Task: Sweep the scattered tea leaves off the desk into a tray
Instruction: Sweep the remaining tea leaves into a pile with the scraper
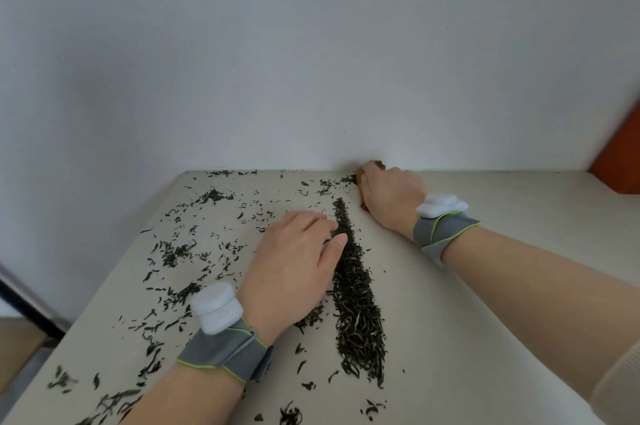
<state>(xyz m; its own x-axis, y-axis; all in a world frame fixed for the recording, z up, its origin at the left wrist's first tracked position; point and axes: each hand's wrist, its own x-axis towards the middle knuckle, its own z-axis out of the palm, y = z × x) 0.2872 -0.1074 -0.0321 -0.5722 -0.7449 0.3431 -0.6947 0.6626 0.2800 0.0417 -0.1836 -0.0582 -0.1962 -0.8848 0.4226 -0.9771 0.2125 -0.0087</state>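
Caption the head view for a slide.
Left hand against a ridge of tea leaves on the desk, loose leaves scattered around; right hand grips a brown thing by the wall.

One wide-angle camera, worn on the head, looks forward and down from the near edge of the desk (450, 338), close above it. The desk's far edge meets the wall (311, 43) at mid-frame; its left edge runs diagonally.

Dark tea leaves (356, 300) in a long ridge, more scattered across pale desk (467, 338)
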